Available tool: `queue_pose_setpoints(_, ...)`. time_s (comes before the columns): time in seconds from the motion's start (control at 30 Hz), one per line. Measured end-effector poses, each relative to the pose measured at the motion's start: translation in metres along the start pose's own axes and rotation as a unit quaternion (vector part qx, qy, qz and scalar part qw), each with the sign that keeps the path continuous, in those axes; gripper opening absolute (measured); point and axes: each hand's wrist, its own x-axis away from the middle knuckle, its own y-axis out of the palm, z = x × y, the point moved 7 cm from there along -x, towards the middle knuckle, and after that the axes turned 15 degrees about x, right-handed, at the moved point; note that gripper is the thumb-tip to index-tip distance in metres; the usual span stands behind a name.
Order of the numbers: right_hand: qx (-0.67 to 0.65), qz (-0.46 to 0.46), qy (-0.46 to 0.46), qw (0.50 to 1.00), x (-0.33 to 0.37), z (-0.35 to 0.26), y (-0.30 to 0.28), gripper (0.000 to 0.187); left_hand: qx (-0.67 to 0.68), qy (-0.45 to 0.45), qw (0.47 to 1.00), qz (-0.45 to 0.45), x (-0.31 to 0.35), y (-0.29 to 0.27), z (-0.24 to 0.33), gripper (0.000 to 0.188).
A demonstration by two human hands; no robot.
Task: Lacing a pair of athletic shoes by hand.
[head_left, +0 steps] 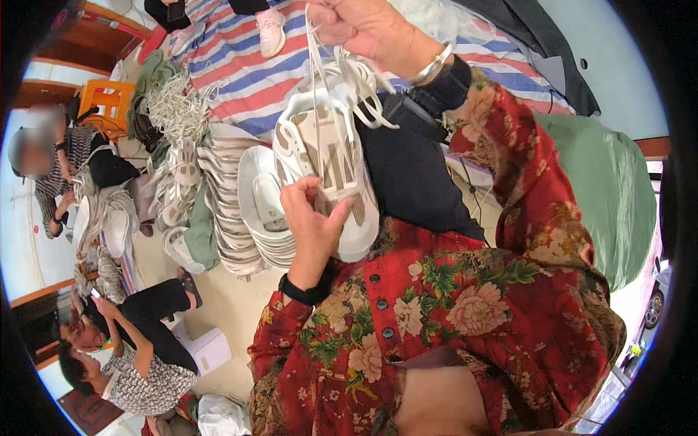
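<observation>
A white and beige shoe upper (358, 236) lies over my lap, its toe toward me. My left hand (313, 225) grips it at the lower lacing, thumb and fingers pinching near the eyelets. Up and away from the shoe, my right hand (367, 29) is closed on a white shoelace (313, 54), which runs taut from its fingers down to the upper. More loose lace loops hang below that hand, over the shoe's collar. The exact grip of the right fingertips is partly cut off by the frame's upper edge.
Left of the shoe stand tall stacks of shoe uppers (229, 196) and a nested pile (262, 189). A heap of laces (178, 102) lies on a striped sheet (240, 65). Co-workers sit at left near a white stool (203, 349). A green cloth bundle (603, 189) is at right.
</observation>
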Motion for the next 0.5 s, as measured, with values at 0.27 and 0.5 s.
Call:
queue_pose_setpoints(0.27, 0.259, -0.224, 0.081, 0.936, 0.05, -0.02, 0.057, 0.018, -0.045, 0.001, 0.999, -0.018, 0.009, -0.006, -0.009, 0.053)
queue_pose_setpoints(0.5, 0.346, -0.212, 0.023, 0.913, 0.069, -0.023, 0.065, 0.02, -0.146, 0.129, 0.979, -0.063, -0.003, -0.008, 0.022, 0.025)
